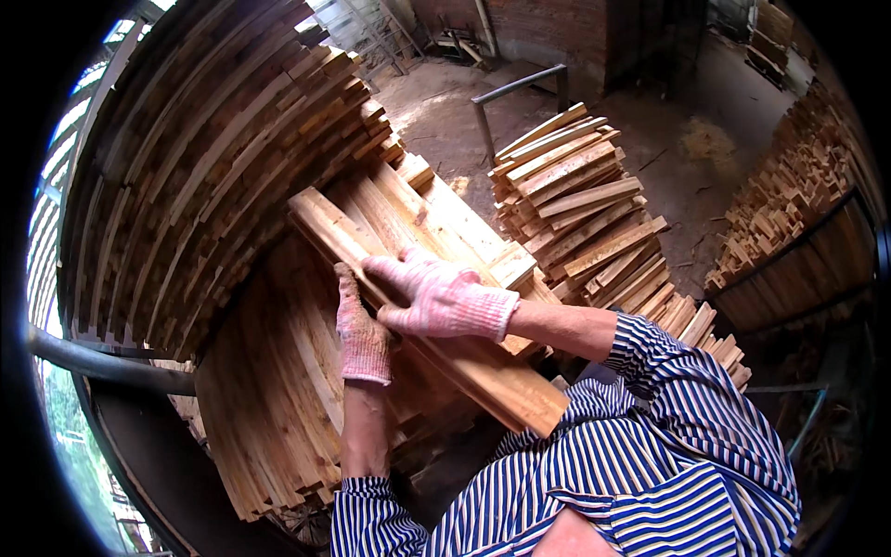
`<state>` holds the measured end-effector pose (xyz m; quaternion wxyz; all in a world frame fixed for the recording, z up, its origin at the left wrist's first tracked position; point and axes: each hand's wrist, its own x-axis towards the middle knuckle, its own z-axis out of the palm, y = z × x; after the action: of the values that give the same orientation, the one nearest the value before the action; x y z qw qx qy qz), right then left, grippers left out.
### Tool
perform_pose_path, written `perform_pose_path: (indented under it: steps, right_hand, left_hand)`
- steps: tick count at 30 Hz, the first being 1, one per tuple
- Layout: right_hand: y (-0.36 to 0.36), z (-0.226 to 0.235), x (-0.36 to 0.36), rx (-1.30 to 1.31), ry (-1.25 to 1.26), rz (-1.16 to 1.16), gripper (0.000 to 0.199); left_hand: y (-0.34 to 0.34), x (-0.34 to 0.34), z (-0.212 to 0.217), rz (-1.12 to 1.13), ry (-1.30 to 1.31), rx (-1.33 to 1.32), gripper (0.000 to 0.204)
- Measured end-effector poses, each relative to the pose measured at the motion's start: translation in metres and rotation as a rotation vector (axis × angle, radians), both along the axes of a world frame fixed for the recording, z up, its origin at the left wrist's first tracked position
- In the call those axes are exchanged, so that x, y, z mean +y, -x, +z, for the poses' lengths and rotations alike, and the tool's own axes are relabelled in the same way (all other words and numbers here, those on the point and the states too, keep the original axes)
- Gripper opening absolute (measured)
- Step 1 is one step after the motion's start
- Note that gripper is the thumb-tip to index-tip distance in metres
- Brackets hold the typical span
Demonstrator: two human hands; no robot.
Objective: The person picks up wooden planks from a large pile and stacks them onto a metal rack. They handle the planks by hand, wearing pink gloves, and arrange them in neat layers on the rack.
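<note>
Both hands in pink knit gloves. Right hand (444,297) spread flat, palm down on top wooden plank (418,306). Left hand (362,336) gripping plank's left edge. Plank lies slanted atop plank stack (269,408), beside tall board pile (204,158).

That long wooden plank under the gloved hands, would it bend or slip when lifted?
The plank looks thick and straight, so probably stiff. Its rough sawn face and the knit gloves on the left hand and right hand suggest little slipping. Flat, so unlikely to roll.
</note>
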<state>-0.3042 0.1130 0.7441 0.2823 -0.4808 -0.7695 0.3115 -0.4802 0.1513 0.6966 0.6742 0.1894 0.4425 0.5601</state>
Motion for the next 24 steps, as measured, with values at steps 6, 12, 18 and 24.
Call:
perform_pose_path:
  steps: [6, 12, 18, 24]
  right_hand:
    - [-0.038, -0.051, 0.049, -0.183, 0.044, -0.178, 0.076]
    - [-0.043, -0.084, 0.121, -0.238, -0.128, -0.123, 0.031]
    - [-0.012, -0.011, 0.031, -0.058, 0.05, 0.1, 0.096]
    - [-0.045, -0.019, 0.027, -0.005, 0.086, -0.147, 0.079]
  left_hand:
    - [0.037, 0.018, -0.024, -0.323, -0.099, -0.288, 0.071]
    - [0.028, 0.021, -0.031, -0.331, -0.179, -0.237, 0.076]
    - [0.012, 0.02, -0.022, -0.024, -0.136, -0.114, 0.056]
    - [-0.035, 0.023, 0.004, -0.169, -0.012, -0.145, 0.048]
